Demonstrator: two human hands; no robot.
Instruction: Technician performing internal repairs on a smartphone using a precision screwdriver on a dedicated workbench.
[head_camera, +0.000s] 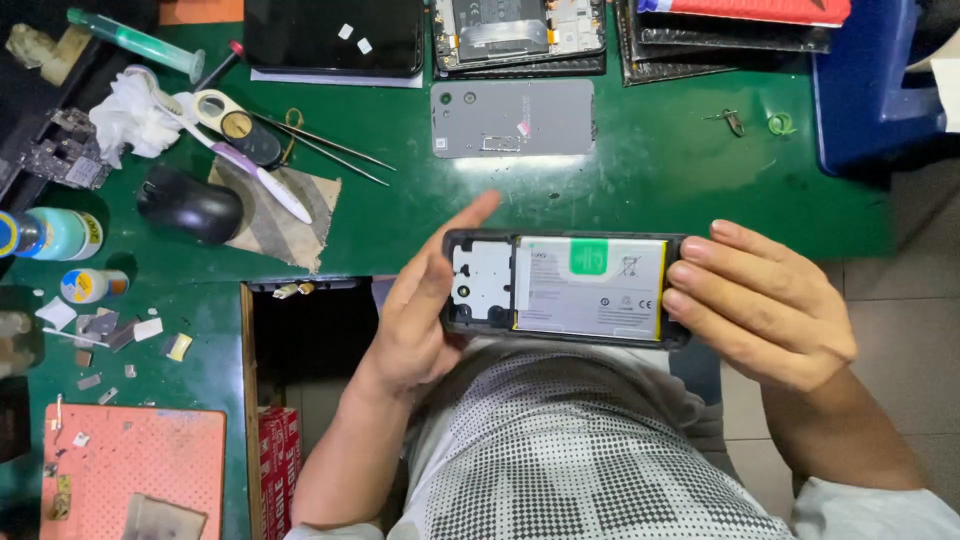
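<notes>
An opened phone (567, 288) is held level above the lap, just off the near edge of the green table (650, 180) — its back removed, a white battery (590, 288) seated in the dark frame. Its left end is cradled by the left hand (425, 310), fingers extended; the right end is clasped by the right hand (760, 305), fingers curled over the edge. Farther off, a grey back cover (512, 118) is laid flat, with tweezers (330, 148), a black mouse (190, 205) and a syringe (135, 40) to the left. Small bottles (60, 235) are stood at the left edge — their contents cannot be told.
</notes>
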